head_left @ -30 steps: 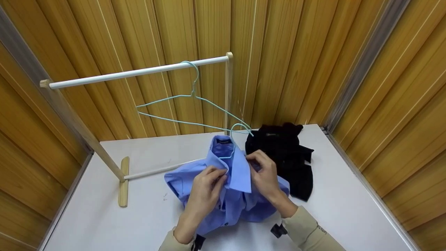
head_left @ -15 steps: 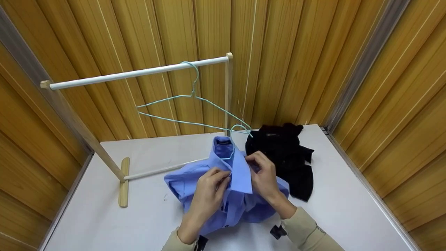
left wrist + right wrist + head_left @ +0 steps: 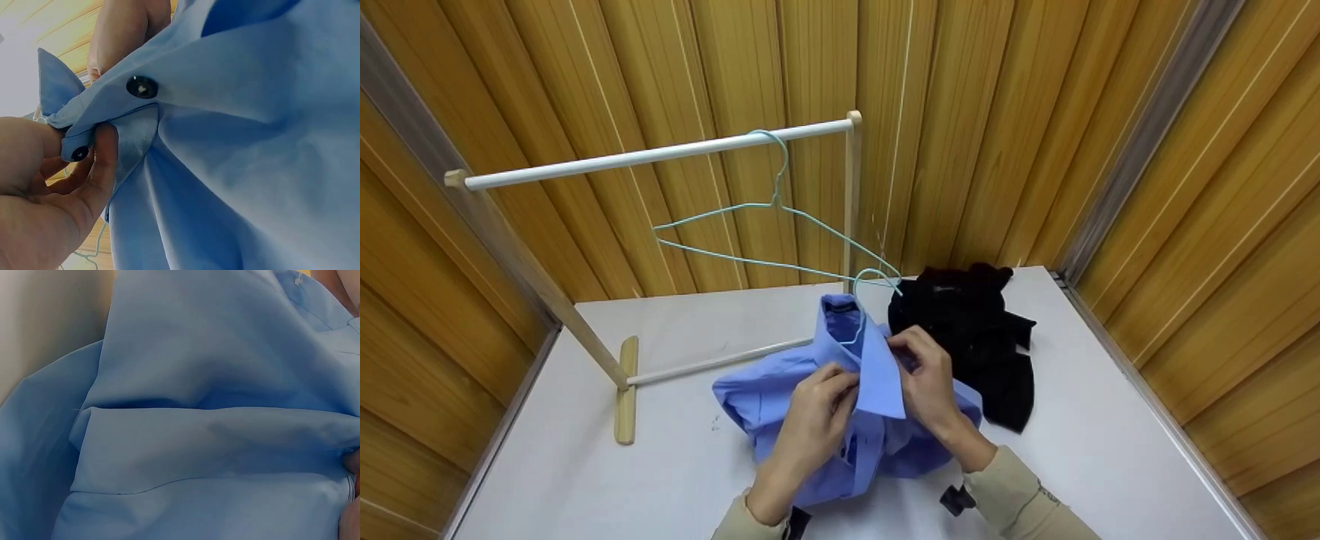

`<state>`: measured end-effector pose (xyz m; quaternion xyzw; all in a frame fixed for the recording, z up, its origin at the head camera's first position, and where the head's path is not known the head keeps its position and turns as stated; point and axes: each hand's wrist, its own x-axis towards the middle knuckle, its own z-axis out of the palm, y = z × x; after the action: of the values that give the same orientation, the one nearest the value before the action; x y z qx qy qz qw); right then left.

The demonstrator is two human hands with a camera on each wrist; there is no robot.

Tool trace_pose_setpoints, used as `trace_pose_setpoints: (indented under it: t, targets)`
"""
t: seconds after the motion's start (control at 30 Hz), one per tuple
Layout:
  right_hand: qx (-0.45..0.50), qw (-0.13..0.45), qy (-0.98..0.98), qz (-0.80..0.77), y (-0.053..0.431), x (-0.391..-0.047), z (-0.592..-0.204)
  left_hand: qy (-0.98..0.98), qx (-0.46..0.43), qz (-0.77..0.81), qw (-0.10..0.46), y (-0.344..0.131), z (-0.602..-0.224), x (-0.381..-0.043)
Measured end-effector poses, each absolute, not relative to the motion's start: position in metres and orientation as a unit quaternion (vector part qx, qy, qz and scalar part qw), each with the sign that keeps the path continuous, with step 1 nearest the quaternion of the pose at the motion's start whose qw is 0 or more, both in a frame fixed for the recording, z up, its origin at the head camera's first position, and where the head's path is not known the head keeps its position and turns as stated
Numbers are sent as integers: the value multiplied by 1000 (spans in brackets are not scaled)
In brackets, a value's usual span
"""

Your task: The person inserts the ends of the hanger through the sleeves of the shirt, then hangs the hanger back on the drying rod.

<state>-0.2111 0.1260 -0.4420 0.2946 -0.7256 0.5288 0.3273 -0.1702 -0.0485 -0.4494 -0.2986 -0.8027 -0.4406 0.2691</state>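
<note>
A light blue button-up shirt (image 3: 791,390) lies bunched on the table, its collar (image 3: 879,379) standing up. From the neck opening rises the hook (image 3: 876,271) of a pale green wire hanger. My left hand (image 3: 814,420) pinches the front edge at the collar between thumb and fingers. In the left wrist view, a small dark button (image 3: 80,153) shows right at those fingertips, and a larger-looking dark button (image 3: 142,87) sits on the placket. My right hand (image 3: 928,382) grips the cloth at the collar's right side, fingertips partly hidden by fabric.
Behind stands a rack with a white rail (image 3: 660,155) and a wooden foot (image 3: 625,397). A second wire hanger (image 3: 777,196) hangs from the rail. A black garment (image 3: 967,322) lies at the back right of the white table (image 3: 1110,420), against wood-panelled walls.
My left hand has moved slightly right along the collar, drawing the shirt's front edge toward the right side. The right hand has stayed nearly still.
</note>
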Motion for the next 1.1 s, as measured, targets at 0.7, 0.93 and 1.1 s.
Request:
trace_pose_setpoints:
  t: [0.7,0.93,1.1]
  targets:
    - [314,317,-725,525,132,-213,-442,-802,-235,-484,258,-52,-459,-171]
    - [317,318,-725,523,132,-212,-441,-809,-222,-476,265,-58,-463,-171]
    - [313,322,-725,522,133,-212,-440,-802,-227,-463,302,-64,-464,-172]
